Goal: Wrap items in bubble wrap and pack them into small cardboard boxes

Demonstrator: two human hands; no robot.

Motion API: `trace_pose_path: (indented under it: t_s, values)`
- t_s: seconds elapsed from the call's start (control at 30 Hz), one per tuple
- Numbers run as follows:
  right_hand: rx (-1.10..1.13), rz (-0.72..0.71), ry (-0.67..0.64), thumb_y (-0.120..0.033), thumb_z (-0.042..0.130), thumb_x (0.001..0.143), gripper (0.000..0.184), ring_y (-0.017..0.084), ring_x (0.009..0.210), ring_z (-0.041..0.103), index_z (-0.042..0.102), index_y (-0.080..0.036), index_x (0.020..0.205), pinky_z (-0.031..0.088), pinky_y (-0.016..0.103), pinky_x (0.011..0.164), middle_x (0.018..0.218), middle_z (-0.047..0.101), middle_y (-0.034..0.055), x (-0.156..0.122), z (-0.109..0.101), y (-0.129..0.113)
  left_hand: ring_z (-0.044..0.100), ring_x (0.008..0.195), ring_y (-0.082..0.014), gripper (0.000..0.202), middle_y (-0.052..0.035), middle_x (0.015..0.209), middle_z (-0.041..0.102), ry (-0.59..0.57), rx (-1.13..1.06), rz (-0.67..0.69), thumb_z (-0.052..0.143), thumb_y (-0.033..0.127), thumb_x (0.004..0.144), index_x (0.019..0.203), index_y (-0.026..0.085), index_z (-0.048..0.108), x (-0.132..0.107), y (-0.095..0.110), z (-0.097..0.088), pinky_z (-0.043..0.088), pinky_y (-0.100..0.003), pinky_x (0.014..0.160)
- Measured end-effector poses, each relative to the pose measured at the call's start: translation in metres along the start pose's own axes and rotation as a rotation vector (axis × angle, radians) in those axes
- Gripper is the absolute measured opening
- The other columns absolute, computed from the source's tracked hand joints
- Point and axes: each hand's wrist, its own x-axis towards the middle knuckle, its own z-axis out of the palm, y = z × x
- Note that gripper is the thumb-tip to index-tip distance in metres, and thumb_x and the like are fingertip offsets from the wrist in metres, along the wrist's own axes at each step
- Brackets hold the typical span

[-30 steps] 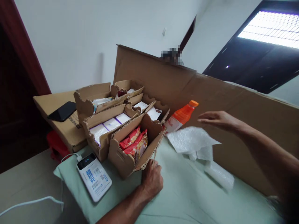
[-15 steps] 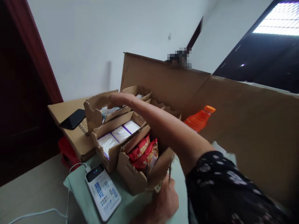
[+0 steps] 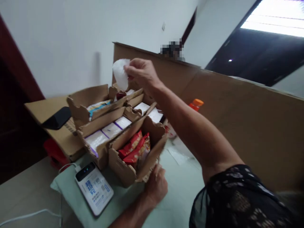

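My right hand [image 3: 140, 71] pinches a thin white tissue [image 3: 120, 73] raised above the back cardboard boxes. Under it, a box [image 3: 82, 109] at the left holds a blue, yellow and white packet [image 3: 98, 107]. Closest to me stands a cardboard box [image 3: 123, 172] with red snack packets [image 3: 137, 152] inside. My left hand [image 3: 157, 183] is closed on the front right edge of that box; its fingertips are partly hidden. Between these boxes, another box [image 3: 82, 130] holds white packs with purple edges [image 3: 104, 134].
A white power bank [image 3: 93, 188] with a cable lies on the pale green cloth [image 3: 180, 190]. Left, a black phone [image 3: 58, 117] rests on a flat carton [image 3: 45, 109]. Behind my right arm is an orange-capped bottle [image 3: 196, 104]. A tall cardboard panel [image 3: 225, 117] stands behind.
My right hand has risen out of the back left box and now has the tissue in it. My left hand stays at the front box's edge. The whole view has shifted somewhat.
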Motion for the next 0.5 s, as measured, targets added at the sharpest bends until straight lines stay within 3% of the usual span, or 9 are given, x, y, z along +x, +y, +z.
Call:
trace_pose_path:
  t_s: [0.1, 0.2, 0.27, 0.37, 0.5]
  values:
    - [0.123, 0.1, 0.055, -0.018, 0.068, 0.091, 0.024, 0.006, 0.058, 0.053, 0.058, -0.017, 0.07, 0.046, 0.019, 0.059, 0.064, 0.058, -0.0047, -0.068, -0.082, 0.01, 0.058, 0.107, -0.0272, 0.022, -0.011, 0.104, 0.066, 0.019, 0.004, 0.014, 0.051, 0.002, 0.078, 0.083, 0.02, 0.062, -0.004, -0.005, 0.003, 0.046, -0.044, 0.101]
    - [0.017, 0.358, -0.082, -0.02, 0.076, 0.084, 0.02, 0.007, 0.054, 0.054, 0.064, -0.014, 0.069, 0.043, 0.019, 0.054, 0.059, 0.06, -0.0041, -0.153, -0.151, 0.035, 0.057, 0.11, -0.0281, 0.022, -0.0109, 0.108, 0.066, 0.025, -0.005, 0.054, 0.05, 0.003, 0.08, 0.086, 0.02, 0.062, -0.007, -0.012, 0.009, 0.044, -0.047, 0.102]
    - [-0.148, 0.534, -0.156, -0.022, 0.079, 0.081, 0.022, 0.007, 0.051, 0.054, 0.067, -0.013, 0.065, 0.039, 0.019, 0.052, 0.055, 0.06, -0.004, -0.205, -0.184, 0.059, 0.057, 0.111, -0.028, 0.023, -0.0105, 0.109, 0.066, 0.033, -0.005, 0.081, 0.05, 0.003, 0.08, 0.088, 0.02, 0.063, -0.008, -0.015, 0.012, 0.043, -0.047, 0.102]
    - [-0.488, 0.648, -0.072, -0.021, 0.078, 0.08, 0.028, 0.006, 0.048, 0.052, 0.065, -0.012, 0.057, 0.037, 0.021, 0.056, 0.046, 0.051, -0.006, -0.26, -0.215, 0.096, 0.058, 0.11, -0.0272, 0.024, -0.0099, 0.108, 0.067, 0.054, 0.01, 0.109, 0.051, 0.003, 0.079, 0.089, 0.02, 0.064, -0.01, -0.016, 0.014, 0.045, -0.045, 0.099]
    - [-0.822, 0.638, -0.014, -0.026, 0.082, 0.079, 0.026, 0.013, 0.057, 0.061, 0.066, -0.017, 0.059, 0.045, 0.028, 0.064, 0.047, 0.048, -0.0047, -0.282, -0.226, 0.127, 0.059, 0.107, -0.0258, 0.022, -0.009, 0.107, 0.068, 0.092, 0.041, 0.119, 0.054, 0.004, 0.078, 0.089, 0.02, 0.064, -0.011, -0.014, 0.014, 0.046, -0.043, 0.097]
